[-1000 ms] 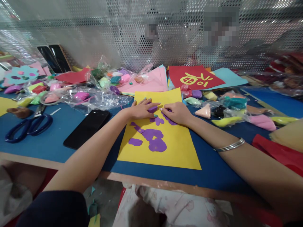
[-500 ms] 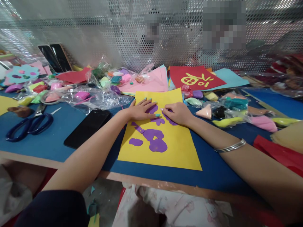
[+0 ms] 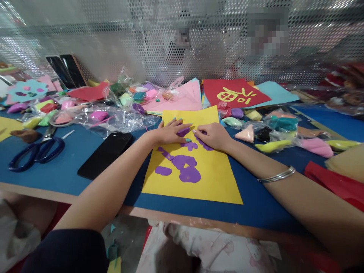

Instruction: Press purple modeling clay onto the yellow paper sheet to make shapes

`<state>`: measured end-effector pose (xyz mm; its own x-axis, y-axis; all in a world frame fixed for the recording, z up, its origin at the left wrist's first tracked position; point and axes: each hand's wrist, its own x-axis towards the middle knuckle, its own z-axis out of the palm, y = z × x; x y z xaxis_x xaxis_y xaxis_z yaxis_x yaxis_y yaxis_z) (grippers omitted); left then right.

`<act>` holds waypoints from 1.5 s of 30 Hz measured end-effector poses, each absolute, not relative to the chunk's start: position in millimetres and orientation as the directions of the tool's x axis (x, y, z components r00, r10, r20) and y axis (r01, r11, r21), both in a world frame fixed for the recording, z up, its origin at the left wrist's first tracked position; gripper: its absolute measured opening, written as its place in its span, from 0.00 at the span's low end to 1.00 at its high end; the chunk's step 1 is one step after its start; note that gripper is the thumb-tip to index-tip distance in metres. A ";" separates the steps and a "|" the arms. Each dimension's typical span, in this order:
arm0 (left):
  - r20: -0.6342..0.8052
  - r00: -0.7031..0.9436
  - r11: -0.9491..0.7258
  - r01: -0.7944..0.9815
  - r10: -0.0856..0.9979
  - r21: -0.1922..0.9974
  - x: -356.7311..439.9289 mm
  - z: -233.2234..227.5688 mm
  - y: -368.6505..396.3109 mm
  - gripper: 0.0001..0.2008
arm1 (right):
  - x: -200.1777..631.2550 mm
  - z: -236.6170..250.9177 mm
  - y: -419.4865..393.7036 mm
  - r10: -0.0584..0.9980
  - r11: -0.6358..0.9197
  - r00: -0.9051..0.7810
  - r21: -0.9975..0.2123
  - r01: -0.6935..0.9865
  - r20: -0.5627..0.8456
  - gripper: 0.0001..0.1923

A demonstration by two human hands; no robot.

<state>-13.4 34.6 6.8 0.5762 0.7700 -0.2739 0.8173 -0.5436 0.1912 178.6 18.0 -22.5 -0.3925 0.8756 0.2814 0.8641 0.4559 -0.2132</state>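
A sheet of yellow paper (image 3: 216, 185) lies on the blue table, carrying flat purple clay pieces (image 3: 190, 174). My left hand (image 3: 172, 133) rests palm down on the sheet's upper left, fingers spread, its fingertips by a purple clay strip (image 3: 183, 132). On the upper right my right hand (image 3: 214, 135) is curled over another purple clay piece (image 3: 205, 145), partly hidden beneath it. Purple also shows inside the curl of those fingers. How firmly they grip it cannot be seen. Small purple shapes (image 3: 191, 146) lie between the two hands.
Left of the sheet are a black phone (image 3: 105, 155) and blue-handled scissors (image 3: 36, 153). Bagged coloured clay (image 3: 284, 124) lines the right and back. Behind are red paper with yellow characters (image 3: 210, 91), pink paper (image 3: 193, 94) and a perforated metal screen (image 3: 136, 41).
My left hand has shifted very slightly, its fingers still spread on the paper. The right hand keeps its curled position over the purple clay. The view has moved a little.
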 end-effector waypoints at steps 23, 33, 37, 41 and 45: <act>-0.165 0.480 -0.459 0.876 0.862 0.150 -12.0 -11.0 37.7 0.43 | 177.7 -23.0 18.0 0.872 0.454 -0.392 -0.188 0.871 0.293 0.19; -0.201 0.456 -0.428 0.888 0.867 0.165 -5.1 -8.2 38.1 0.37 | 178.1 -23.0 18.2 0.880 0.442 -0.382 -0.191 0.876 0.283 0.19; -0.206 0.467 -0.436 0.882 0.860 0.180 -4.5 -7.0 37.8 0.34 | 178.1 -22.8 17.8 0.878 0.446 -0.387 -0.189 0.875 0.283 0.19; -0.208 0.469 -0.439 0.881 0.858 0.175 -5.3 -4.9 36.9 0.33 | 178.6 -23.8 18.2 0.877 0.447 -0.387 -0.186 0.875 0.286 0.19; -0.200 0.468 -0.441 0.882 0.861 0.165 -6.7 -2.9 36.8 0.33 | 178.8 -24.6 18.5 0.876 0.446 -0.384 -0.185 0.876 0.291 0.19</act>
